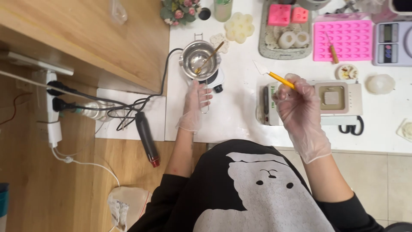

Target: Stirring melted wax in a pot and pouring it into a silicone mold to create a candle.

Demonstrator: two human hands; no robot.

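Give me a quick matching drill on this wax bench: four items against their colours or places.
Things:
1. large silicone mould
2. metal pot
3. yellow-handled tool
4. heat gun

Descriptions:
A. in the right hand
B. pink
C. on the wooden floor
D. by the left hand

Pairs: 1-B, 2-D, 3-A, 4-C

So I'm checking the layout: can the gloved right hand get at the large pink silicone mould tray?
Probably yes: the right hand holds a yellow-handled tool, and the pink mould tray lies just beyond it, with only bare white table between.
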